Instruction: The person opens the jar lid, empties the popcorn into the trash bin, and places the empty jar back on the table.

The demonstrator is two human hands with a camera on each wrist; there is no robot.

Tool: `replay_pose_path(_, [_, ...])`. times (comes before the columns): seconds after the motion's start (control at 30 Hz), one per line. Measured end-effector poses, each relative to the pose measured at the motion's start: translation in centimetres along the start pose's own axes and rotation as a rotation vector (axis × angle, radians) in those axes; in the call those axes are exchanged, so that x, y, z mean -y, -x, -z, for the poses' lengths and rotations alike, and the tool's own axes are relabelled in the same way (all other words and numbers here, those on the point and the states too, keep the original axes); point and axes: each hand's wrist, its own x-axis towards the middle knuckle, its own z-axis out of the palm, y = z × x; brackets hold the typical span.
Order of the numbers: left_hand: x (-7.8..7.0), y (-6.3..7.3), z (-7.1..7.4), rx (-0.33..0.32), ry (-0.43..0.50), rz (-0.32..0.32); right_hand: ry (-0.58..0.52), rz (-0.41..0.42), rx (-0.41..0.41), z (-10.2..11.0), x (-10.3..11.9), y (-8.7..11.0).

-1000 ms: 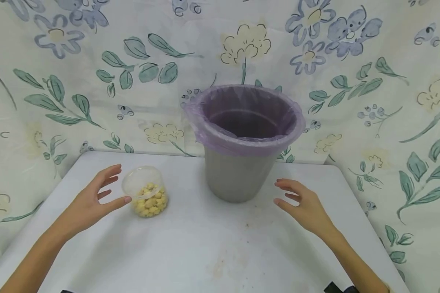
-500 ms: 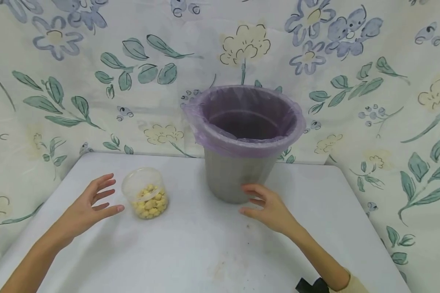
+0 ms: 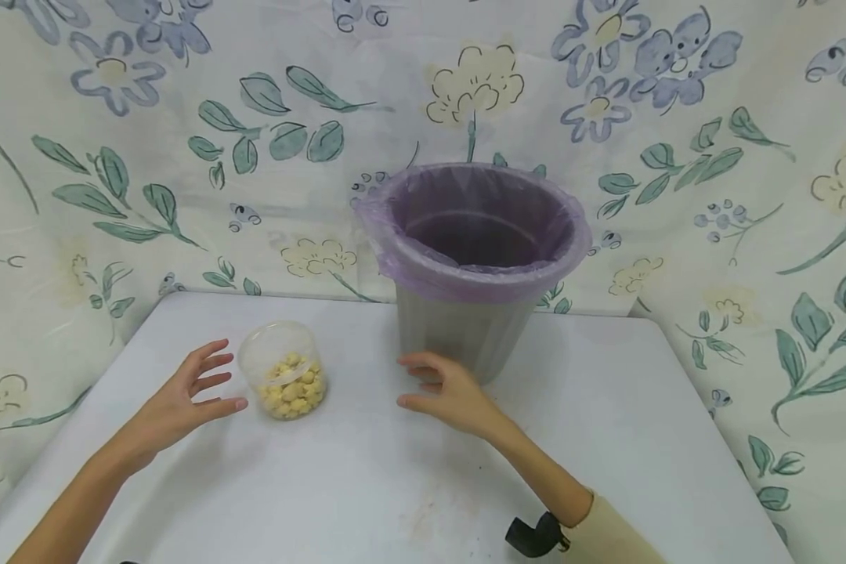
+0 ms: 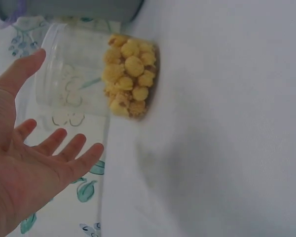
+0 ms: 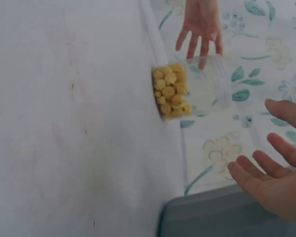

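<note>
A clear plastic jar [image 3: 282,368] without a lid stands upright on the white table, its lower half filled with yellow popcorn [image 4: 130,74]. Just left of it is my left hand [image 3: 190,392], fingers spread and slightly bent, thumb close to the jar's side. In the left wrist view the left hand [image 4: 34,148] holds nothing. My right hand [image 3: 451,395] hovers in front of the bin, fingers apart and pointing left toward the jar. The right wrist view shows that right hand [image 5: 281,168] with nothing in its grasp.
A grey bin [image 3: 444,329] lined with a purple bag [image 3: 465,286] stands at the back middle of the white table [image 3: 366,486], behind the right hand. Floral cloth [image 3: 310,204] hangs behind and beside the table. Brownish smudges mark the tabletop near the front.
My right hand has moved left from the bin's right side to in front of it, nearer the jar. The left hand has shifted slightly and remains beside the jar.
</note>
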Motion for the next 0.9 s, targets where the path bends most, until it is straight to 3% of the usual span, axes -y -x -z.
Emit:
replay_pose_path(0.53, [1.4,-1.1,-0.4,0.018,0.05,0.019,-0.096,-0.092,-0.042,-5.0,-1.2,-5.3])
replay_pose_path(0.77, [2.0,-1.6,-0.5,0.032,0.051,0.017,-0.106,-0.136,-0.004,-6.5,-1.5,-7.1])
replay_pose_path(0.9, [2.0,-1.9,-0.6,0.039,0.051,0.01,-0.105,-0.116,0.001,-7.4,-2.0,-8.2])
